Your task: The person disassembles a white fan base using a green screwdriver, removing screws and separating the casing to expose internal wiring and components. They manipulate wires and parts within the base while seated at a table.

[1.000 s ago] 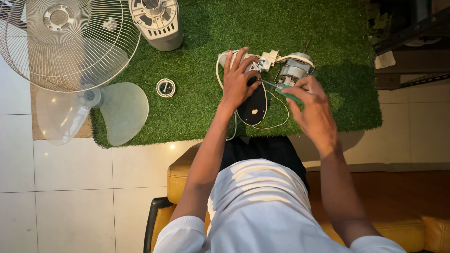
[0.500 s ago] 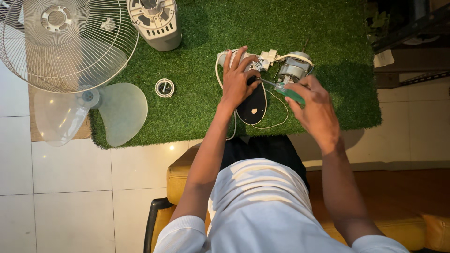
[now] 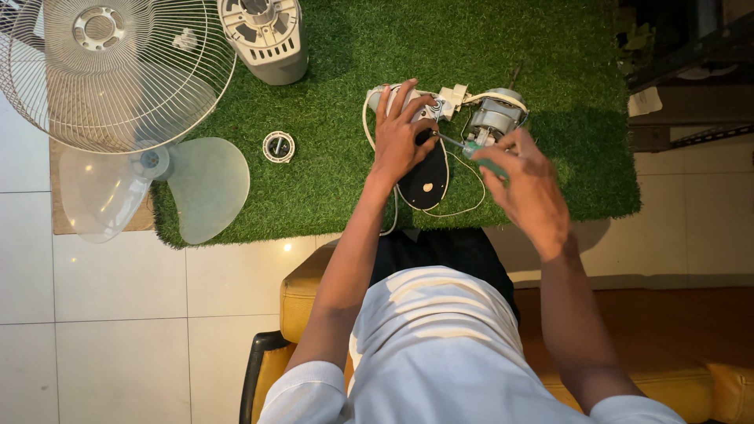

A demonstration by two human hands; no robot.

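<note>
A green artificial-grass mat (image 3: 330, 180) is covering the floor ahead of the seated person, and everything is lying on it. At ten o'clock the wire fan guard (image 3: 118, 71) is overlapping the clear fan blade (image 3: 204, 184) just below it. At eleven o'clock the grey motor housing (image 3: 263, 35) is standing, with a small round cap (image 3: 278, 146) lying apart from it, nearer the centre.

At twelve o'clock sits the work itself: a fan motor assembly (image 3: 495, 114) with white wiring and a black plate (image 3: 426, 177) touching it. The left hand (image 3: 400, 137) is pressing down on the assembly's left end, fingers spread over it. The right hand (image 3: 526, 184) is closed around a green-handled screwdriver (image 3: 471, 149), whose tip is pointing at the part under the left thumb.

Compared with a second ago, almost nothing is shifting: both hands are keeping their places and the screwdriver is remaining seated, which suggests a screw is being turned patiently rather than anything coming free.
</note>
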